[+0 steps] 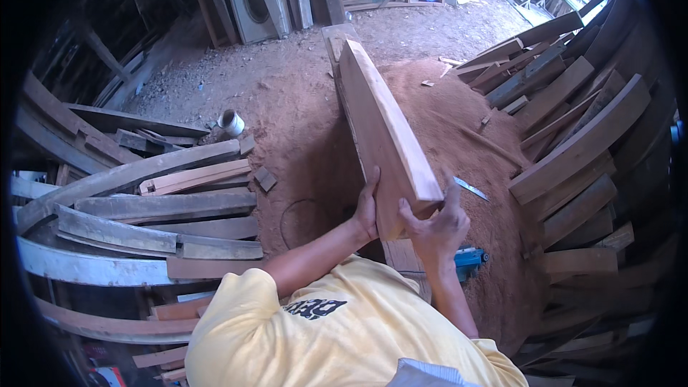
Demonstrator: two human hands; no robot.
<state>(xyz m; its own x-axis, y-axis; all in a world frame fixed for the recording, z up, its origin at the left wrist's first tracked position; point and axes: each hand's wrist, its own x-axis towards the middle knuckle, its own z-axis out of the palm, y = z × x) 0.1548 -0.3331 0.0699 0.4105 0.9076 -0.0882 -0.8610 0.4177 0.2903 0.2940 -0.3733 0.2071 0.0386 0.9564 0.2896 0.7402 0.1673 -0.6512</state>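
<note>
A thick wooden plank (390, 129) stands on its narrow edge, its long side running away from me. My left hand (367, 208) presses against the plank's left face near the close end, fingers pointing up along it. At the near end, my right hand (437, 233) grips the corner, with the thumb on the end and the index finger raised. Another board (338, 39) shows under and beyond the plank's far end. Just right of my right forearm lies a blue power tool (469, 258), partly hidden by the arm.
Timber pieces (215, 208) are stacked on the left; more lumber (580, 136) leans along the right. Reddish sawdust (444, 115) covers the ground. A thin bluish strip (471, 188) lies right of the plank. A white can (231, 122) and a small wood block (265, 178) sit left.
</note>
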